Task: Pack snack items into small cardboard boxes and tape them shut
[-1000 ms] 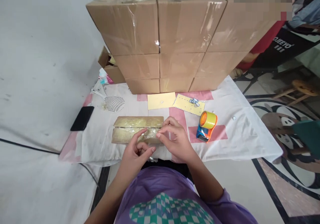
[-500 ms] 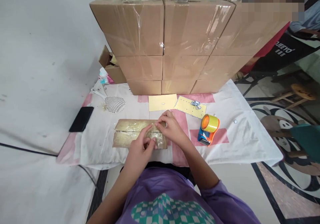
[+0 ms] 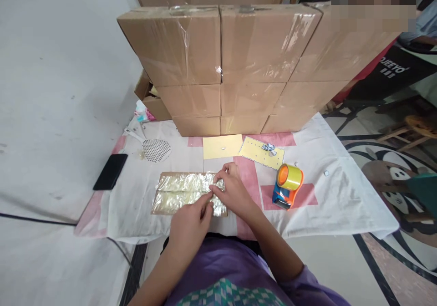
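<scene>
A flat brown board covered with shiny clear plastic packets [image 3: 177, 192] lies on the white and pink cloth [image 3: 327, 196] in front of me. My left hand [image 3: 189, 221] rests on the board's near right part, fingers curled and pinching at the plastic. My right hand [image 3: 232, 192] pinches the plastic at the board's right end, fingertips close to those of the left hand. What the fingers grip beyond the plastic film is too small to see.
An orange and blue tape dispenser [image 3: 288, 185] stands right of my hands. Two yellow cards [image 3: 221, 145] lie behind the board. A stack of taped cardboard boxes [image 3: 239, 64] walls the far side. A mesh skimmer [image 3: 153, 149] and a black phone [image 3: 109, 171] lie at left.
Both hands have moved forward from above the board's near edge onto its right end and closed into pinches on the plastic. The camera has tilted slightly.
</scene>
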The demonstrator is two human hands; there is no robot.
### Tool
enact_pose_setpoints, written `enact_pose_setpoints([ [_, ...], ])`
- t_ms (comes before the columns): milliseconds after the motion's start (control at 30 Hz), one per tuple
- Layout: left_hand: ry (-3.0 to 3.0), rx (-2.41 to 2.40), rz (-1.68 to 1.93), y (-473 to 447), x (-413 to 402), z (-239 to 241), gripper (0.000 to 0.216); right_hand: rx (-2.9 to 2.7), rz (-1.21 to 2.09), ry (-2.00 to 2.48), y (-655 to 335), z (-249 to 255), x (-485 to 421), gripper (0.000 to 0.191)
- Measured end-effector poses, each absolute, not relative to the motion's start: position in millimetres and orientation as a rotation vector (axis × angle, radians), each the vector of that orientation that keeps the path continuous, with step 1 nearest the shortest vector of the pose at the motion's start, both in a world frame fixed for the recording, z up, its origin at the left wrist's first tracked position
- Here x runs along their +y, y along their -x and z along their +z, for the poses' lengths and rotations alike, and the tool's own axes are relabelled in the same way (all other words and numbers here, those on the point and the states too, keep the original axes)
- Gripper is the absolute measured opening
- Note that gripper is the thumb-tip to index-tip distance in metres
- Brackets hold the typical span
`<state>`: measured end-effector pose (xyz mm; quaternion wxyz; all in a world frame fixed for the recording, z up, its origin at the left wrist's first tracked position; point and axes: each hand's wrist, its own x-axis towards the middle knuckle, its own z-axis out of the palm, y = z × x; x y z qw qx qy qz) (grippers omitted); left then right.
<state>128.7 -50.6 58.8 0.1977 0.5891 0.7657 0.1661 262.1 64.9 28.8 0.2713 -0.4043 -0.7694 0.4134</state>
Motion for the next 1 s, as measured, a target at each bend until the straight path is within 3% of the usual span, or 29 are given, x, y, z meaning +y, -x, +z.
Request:
enact_pose_setpoints([
  [133, -1.926, 2.224, 0.534, -130, -61, 43, 0.026, -2.029, 0.953, 1.289, -259, 23, 61, 0.05],
  [200, -2.109, 2.147, 0.668, -128, -65, 39, 0.028, -1.973, 0.911, 1.352, -260, 17, 65, 0.059],
  [433, -2.388, 1.975, 0.783, -123, -75, 35, 0.032, -1.904, 0.603, 1.469, -352, 14, 179, 0.01],
  [533, -2.391, 2.03, 0.707, -124, -77, 33, 0.033, -2.166, 0.48, 1.562, -412, 18, 247, 0.01],
  [633, -2.376, 2.055, 0.702, -124, -76, 30, 0.033, -2.484, 0.629, 1.502, -440, 7, 286, 0.02],
  [1000, -2.343, 2.065, 0.773, -125, -73, 30, 0.031, -2.571, 0.735, 1.552, -441, -42, 305, 0.013],
])
